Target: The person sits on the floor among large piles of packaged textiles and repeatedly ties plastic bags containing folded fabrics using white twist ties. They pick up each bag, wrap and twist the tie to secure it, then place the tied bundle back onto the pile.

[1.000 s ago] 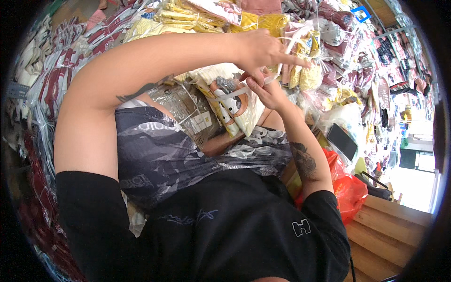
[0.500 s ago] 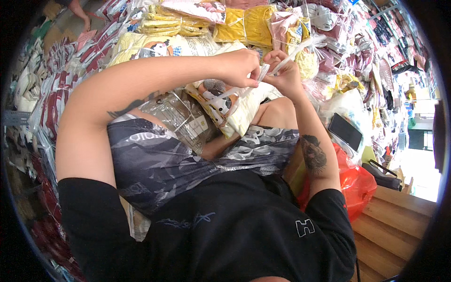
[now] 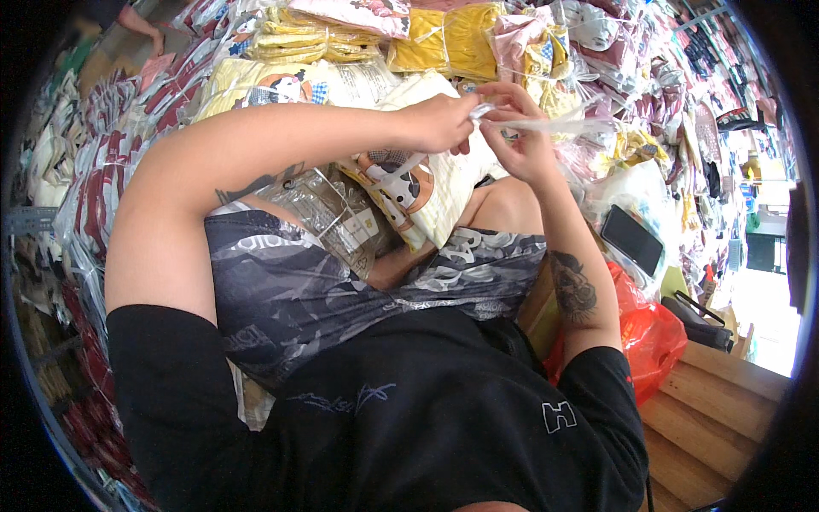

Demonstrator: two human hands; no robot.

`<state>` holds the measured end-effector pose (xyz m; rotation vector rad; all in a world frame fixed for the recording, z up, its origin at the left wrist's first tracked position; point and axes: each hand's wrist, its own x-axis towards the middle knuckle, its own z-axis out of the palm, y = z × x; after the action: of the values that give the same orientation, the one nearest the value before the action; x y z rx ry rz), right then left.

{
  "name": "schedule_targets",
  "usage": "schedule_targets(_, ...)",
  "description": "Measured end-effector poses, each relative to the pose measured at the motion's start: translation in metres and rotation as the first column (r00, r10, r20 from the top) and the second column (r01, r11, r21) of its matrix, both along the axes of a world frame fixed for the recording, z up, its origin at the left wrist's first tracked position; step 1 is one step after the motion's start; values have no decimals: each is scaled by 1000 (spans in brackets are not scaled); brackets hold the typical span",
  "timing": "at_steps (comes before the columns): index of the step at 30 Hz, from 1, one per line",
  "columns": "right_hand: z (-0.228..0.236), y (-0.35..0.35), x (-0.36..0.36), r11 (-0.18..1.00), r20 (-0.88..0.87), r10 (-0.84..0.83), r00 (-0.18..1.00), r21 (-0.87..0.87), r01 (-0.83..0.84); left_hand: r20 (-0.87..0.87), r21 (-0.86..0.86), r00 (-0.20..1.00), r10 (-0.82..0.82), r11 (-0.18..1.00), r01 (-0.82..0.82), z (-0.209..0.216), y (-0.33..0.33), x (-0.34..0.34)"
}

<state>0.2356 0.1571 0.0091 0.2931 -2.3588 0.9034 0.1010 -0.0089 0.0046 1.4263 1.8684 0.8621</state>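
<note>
Nearest, at six o'clock, is the person's black shirt (image 3: 418, 444), and above it the dark patterned shorts (image 3: 286, 277). Just past the lap, towards eleven, lies a clear plastic pack (image 3: 352, 229) with a pale label, its dull contents hard to make out. Touching it, at twelve, a tilted cream bundle (image 3: 439, 196) of folded striped cloth shows a cartoon print.

Over that bundle, towards one o'clock, the left hand (image 3: 444, 124) is closed with its fingertips on a white strip (image 3: 559, 125); the right hand's (image 3: 519, 141) grip is a loose curl, thumb and fingers around the same strip (its free end trails towards two).

At three o'clock a dark phone (image 3: 633, 239) lies on a crumpled clear bag (image 3: 644, 189); at four a red plastic bag (image 3: 653, 350) sits beside wooden boards (image 3: 717, 418), its contents hidden.

Farther out, bagged garments cover the ground: a tied mustard bundle (image 3: 448, 38) at twelve, maroon-and-white stacks (image 3: 111, 183) at ten. Beyond are another person's bare leg (image 3: 136, 26) towards half past ten and a bright opening (image 3: 776, 316) at three.
</note>
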Motion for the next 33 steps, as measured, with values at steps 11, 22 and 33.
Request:
schedule_targets(11, -14, 2, 24, 792, 130, 154, 979, 576, -201, -527, 100, 846, -75, 984, 150, 0, -36, -90)
schedule_targets(22, -36, 1, 35, 905, 402, 335, 852, 114, -410, -627, -112, 766, -141, 990, 91, -14, -27, -120)
schedule_targets(33, -32, -11, 26, 968, 828, -75, 556, -73, 239, -582, 87, 807, -102, 979, 187, -12, -5, -59)
